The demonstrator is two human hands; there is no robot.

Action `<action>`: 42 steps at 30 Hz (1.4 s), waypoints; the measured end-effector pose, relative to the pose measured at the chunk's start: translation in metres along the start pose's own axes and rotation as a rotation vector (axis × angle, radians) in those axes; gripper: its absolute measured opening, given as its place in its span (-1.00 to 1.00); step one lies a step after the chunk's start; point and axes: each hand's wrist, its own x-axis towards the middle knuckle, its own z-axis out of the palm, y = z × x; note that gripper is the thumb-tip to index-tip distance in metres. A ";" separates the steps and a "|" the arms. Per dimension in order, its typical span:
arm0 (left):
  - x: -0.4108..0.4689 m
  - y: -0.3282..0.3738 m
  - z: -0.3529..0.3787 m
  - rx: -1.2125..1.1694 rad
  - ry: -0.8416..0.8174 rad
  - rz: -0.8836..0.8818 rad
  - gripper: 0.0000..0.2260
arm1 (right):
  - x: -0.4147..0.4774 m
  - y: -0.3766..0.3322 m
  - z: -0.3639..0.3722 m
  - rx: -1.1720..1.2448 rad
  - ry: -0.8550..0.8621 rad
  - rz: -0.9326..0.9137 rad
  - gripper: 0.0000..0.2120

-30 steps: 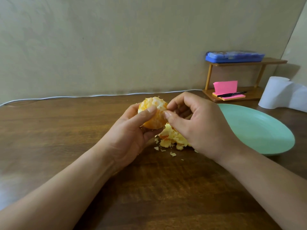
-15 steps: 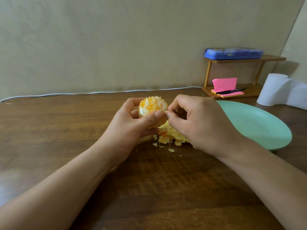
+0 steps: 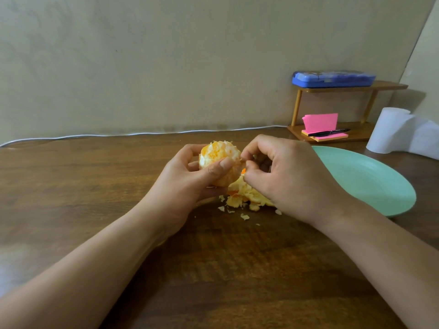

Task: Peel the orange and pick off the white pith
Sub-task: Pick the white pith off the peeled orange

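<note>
My left hand grips the peeled orange above the wooden table, thumb across its front and fingers behind it. The fruit shows orange flesh with ragged white pith on top. My right hand is at the orange's right side, fingers curled, with forefinger and thumb tips pinched at the pith on its edge. A heap of peel and pith scraps lies on the table just under both hands, partly hidden by my right hand.
A pale green plate lies on the table right of my right hand. Behind it stand a small wooden shelf with a blue case, pink notes and a pen, and a white paper roll. A white cable runs along the wall.
My left hand has turned the orange, so more white pith faces up. My right hand's fingertips have shifted from the lower front to the orange's right edge.
</note>
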 end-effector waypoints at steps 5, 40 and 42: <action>0.000 0.000 -0.001 0.029 0.005 0.020 -0.34 | 0.001 0.000 -0.001 -0.021 0.001 -0.017 -0.91; -0.001 0.005 0.000 -0.136 -0.102 -0.049 -0.41 | 0.002 0.004 0.000 0.145 0.007 0.026 -0.94; -0.001 0.005 0.000 -0.144 -0.105 -0.058 -0.41 | 0.002 0.004 0.000 0.162 -0.006 0.037 -0.94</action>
